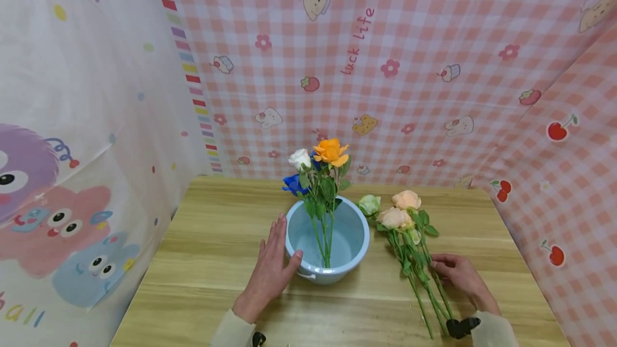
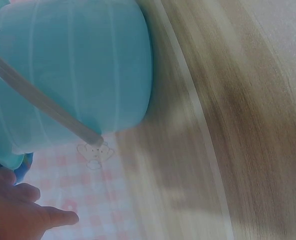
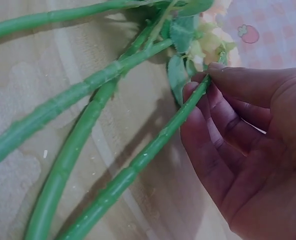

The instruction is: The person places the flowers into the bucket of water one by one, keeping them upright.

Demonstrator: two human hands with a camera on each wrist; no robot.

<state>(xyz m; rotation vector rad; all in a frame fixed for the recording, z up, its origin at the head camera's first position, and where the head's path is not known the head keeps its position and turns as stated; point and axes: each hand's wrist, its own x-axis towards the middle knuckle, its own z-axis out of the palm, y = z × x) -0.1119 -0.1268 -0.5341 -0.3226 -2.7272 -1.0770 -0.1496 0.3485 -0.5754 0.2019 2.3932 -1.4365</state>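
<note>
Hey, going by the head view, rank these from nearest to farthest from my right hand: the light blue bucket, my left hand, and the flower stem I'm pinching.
From your right hand:
1. Flower stem: pinched in its grip.
2. Light blue bucket: to its left, past the loose flowers.
3. Left hand: at the bucket's far left side.

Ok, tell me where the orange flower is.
In the head view, the orange flower stands in the light-blue bucket, just right of the white rose.
</note>
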